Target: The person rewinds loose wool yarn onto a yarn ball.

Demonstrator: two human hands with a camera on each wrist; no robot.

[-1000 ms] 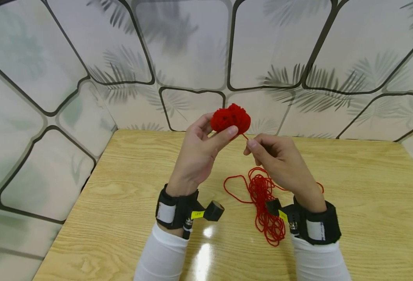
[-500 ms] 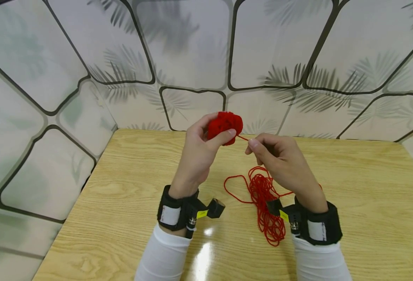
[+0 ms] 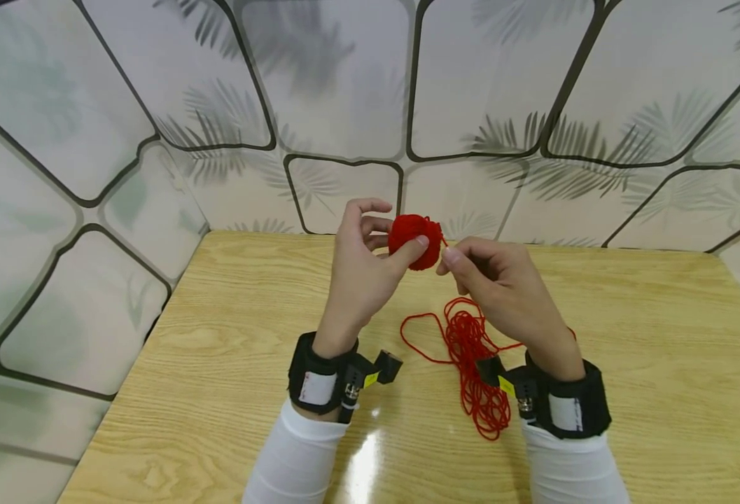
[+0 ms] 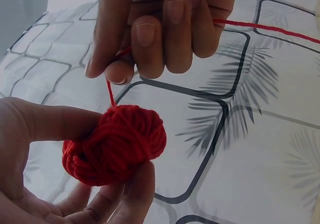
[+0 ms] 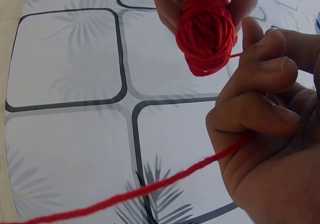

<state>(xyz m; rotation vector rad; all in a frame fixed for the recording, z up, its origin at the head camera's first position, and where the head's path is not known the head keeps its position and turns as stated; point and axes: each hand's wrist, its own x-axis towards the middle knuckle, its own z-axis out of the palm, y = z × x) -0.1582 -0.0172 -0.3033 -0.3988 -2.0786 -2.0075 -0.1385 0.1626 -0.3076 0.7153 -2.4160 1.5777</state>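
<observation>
A small ball of red yarn is held up over the back of the table. My left hand grips it between thumb and fingertips, as the left wrist view also shows on the yarn ball. Just to its right, my right hand pinches the yarn strand between thumb and index finger. From that pinch a short length runs to the ball. The same strand passes through the curled fingers and trails out behind the right hand, seen as a red line in the right wrist view.
A loose tangle of red yarn lies on the wooden table, below and between my forearms, with one loop spreading left. A patterned wall stands directly behind the table's back edge. Both wrists wear black camera straps.
The yarn ball has turned and come lower in my left hand, whose upper fingers have spread away from it. The right hand stays nearly in place with its pinch on the strand.
</observation>
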